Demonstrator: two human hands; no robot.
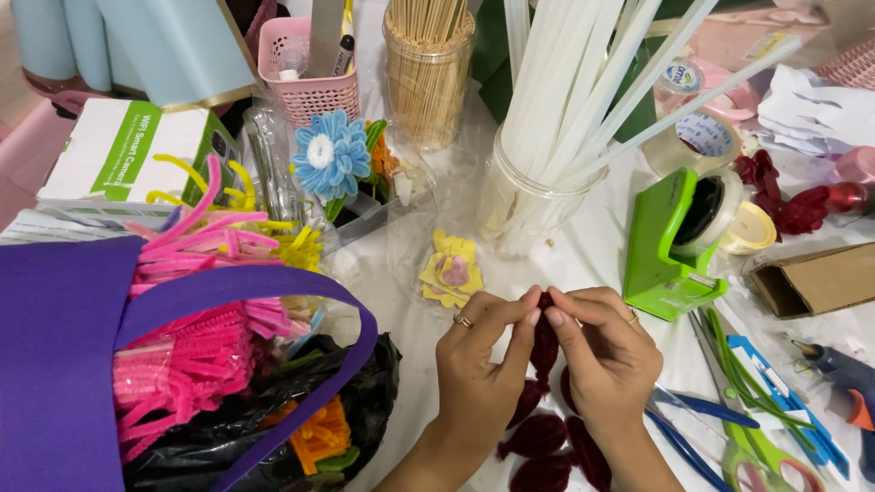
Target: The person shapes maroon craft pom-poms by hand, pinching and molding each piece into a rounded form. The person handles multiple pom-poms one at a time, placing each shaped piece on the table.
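My left hand (pixel 478 360) and my right hand (pixel 606 351) meet at the fingertips over a white table, both pinching the top of a dark red fuzzy petal (pixel 545 344) that hangs between them. More dark red petals (pixel 538 437) lie on the cloth just below my wrists. Each hand wears a ring. A small yellow and pink flower piece (pixel 449 271) lies on the table just beyond my fingers.
A purple bag (pixel 64 346) of pink and yellow pipe cleaners (pixel 196 310) fills the left. A jar of white sticks (pixel 538 173), a cup of wooden skewers (pixel 428 73), a blue flower (pixel 330 155), a green tape dispenser (pixel 674 241), scissors (pixel 747 428) and a glue gun (pixel 843 378) stand around.
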